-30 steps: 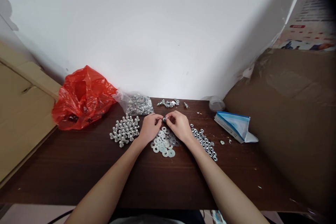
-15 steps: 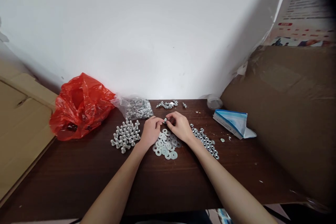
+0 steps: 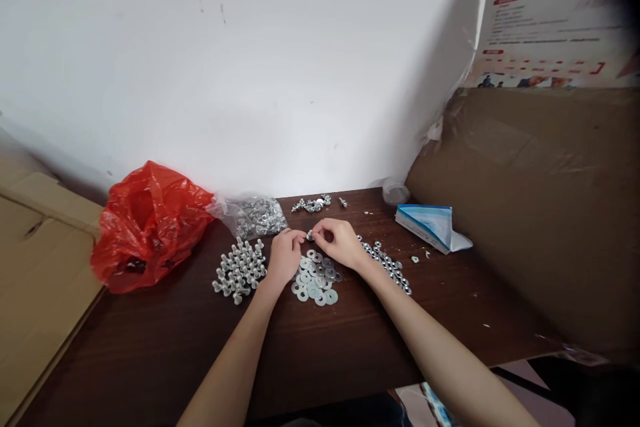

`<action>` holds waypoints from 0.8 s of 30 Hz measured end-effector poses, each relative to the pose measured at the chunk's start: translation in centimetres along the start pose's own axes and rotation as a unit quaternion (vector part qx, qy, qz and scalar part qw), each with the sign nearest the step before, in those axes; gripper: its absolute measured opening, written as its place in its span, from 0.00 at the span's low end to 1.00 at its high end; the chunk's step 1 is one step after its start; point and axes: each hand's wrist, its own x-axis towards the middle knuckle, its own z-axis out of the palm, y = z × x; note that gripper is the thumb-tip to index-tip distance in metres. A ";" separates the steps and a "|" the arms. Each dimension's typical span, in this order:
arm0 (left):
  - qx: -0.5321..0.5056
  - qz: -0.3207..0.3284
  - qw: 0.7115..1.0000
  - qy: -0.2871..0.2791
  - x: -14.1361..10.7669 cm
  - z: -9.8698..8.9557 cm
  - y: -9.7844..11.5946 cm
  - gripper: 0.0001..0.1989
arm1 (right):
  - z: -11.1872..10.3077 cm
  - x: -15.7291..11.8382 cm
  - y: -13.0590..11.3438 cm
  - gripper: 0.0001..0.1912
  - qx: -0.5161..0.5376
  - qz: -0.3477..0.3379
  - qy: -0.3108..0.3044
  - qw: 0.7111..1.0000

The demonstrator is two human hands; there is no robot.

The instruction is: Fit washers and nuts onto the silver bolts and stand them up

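Between my fingertips, above the washers, is a small metal fastener [image 3: 310,235]. My right hand [image 3: 336,240] pinches it from the right. My left hand [image 3: 287,255] has its fingers closed together, with the fingertips at the fastener's left side. Flat washers [image 3: 315,278] lie in a loose pile just below my hands. Bolts [image 3: 241,268] stand grouped left of my left hand. Nuts [image 3: 390,263] are spread to the right, partly behind my right wrist. Several assembled bolts [image 3: 313,204] lie near the wall, with a single one [image 3: 343,202] beside them.
A clear bag of metal parts [image 3: 260,215] and a red plastic bag [image 3: 150,227] sit at the back left. A round clear container [image 3: 395,192] and a blue-white packet [image 3: 425,225] lie at the right. Cardboard [image 3: 530,213] borders the right side.
The camera view has turned slightly right and tilted. My hands stay together at the fastener; my right fingers look more tightly curled.
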 end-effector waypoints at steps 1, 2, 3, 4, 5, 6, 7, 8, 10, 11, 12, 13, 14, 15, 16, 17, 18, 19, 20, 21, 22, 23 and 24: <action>0.001 -0.001 1.000 0.002 0.0 0.0 -0.1 0.16 | -0.1 0.0 0.0 0.07 -0.011 -0.001 -0.030 0.999; 0.002 -0.002 1.000 0.003 0.0 0.0 -0.1 0.16 | -0.2 0.0 0.0 0.09 -0.026 0.001 -0.057 0.998; 0.001 -0.003 1.000 0.005 0.1 0.0 -0.2 0.16 | -0.2 -0.1 0.1 0.10 -0.042 0.004 -0.075 0.996; 0.000 -0.002 1.000 0.007 0.1 0.1 -0.2 0.16 | -0.1 -0.1 0.1 0.11 -0.057 0.009 -0.082 0.995; -0.002 -0.002 1.000 0.008 0.1 0.1 -0.3 0.16 | 0.0 -0.1 0.2 0.11 -0.072 0.014 -0.078 0.994; -0.002 -0.003 1.000 0.008 0.1 0.1 -0.3 0.16 | 0.1 -0.1 0.3 0.11 -0.084 0.019 -0.067 0.994; -0.003 -0.004 1.000 0.006 0.1 0.2 -0.3 0.16 | 0.2 -0.1 0.4 0.11 -0.093 0.026 -0.052 0.994; -0.003 -0.006 1.000 0.004 0.1 0.2 -0.3 0.16 | 0.3 -0.1 0.5 0.11 -0.099 0.035 -0.039 0.994; -0.002 -0.011 1.000 -0.001 0.1 0.1 -0.2 0.16 | 0.3 0.0 0.7 0.13 -0.102 0.051 -0.022 0.993; -0.004 -0.012 1.000 -0.003 0.1 0.0 -0.2 0.16 | 0.2 0.0 0.7 0.12 -0.097 0.056 -0.019 0.994; -0.006 -0.011 1.000 -0.006 0.1 -0.1 -0.2 0.17 | 0.0 0.1 0.8 0.12 -0.090 0.057 -0.017 0.994; -0.009 -0.008 1.000 -0.010 0.2 -0.3 -0.2 0.17 | -0.1 0.2 0.9 0.12 -0.082 0.057 -0.016 0.995; -0.011 -0.003 1.000 -0.016 0.2 -0.4 -0.2 0.18 | -0.4 0.2 0.9 0.11 -0.073 0.056 -0.016 0.996; -0.011 0.002 1.000 -0.022 0.2 -0.6 -0.2 0.18 | -0.6 0.3 1.0 0.11 -0.063 0.054 -0.015 0.996; -0.008 0.009 0.999 -0.029 0.2 -0.7 -0.2 0.18 | -0.9 0.3 1.0 0.10 -0.054 0.050 -0.016 0.997; 0.000 0.017 0.999 -0.036 0.2 -0.9 -0.2 0.17 | -1.2 0.4 1.0 0.10 -0.045 0.043 -0.019 0.998; 0.011 0.025 0.999 -0.045 0.1 -1.0 -0.2 0.17 | -1.4 0.4 1.0 0.10 -0.036 0.032 -0.026 0.998; 0.023 0.033 0.998 -0.056 0.1 -1.1 -0.3 0.16 | -1.7 0.3 0.9 0.10 -0.028 0.016 -0.040 0.999; 0.034 0.040 0.996 -0.067 0.1 -1.3 -0.3 0.16 | -1.9 0.3 0.8 0.10 -0.021 0.000 -0.058 0.998; 0.042 0.044 0.995 -0.080 0.0 -1.4 -0.2 0.15 | -2.0 0.3 0.6 0.10 -0.015 -0.015 -0.082 0.996; 0.049 0.048 0.993 -0.092 0.0 -1.6 -0.2 0.14 | -2.1 0.2 0.5 0.09 -0.004 -0.025 -0.107 0.994; 0.054 0.050 0.992 -0.101 0.0 -1.8 -0.1 0.14 | -2.2 0.1 0.5 0.08 0.007 -0.030 -0.130 0.991; 0.057 0.053 0.991 -0.111 -0.1 -2.0 0.0 0.14 | -2.1 0.1 0.4 0.08 0.017 -0.032 -0.148 0.988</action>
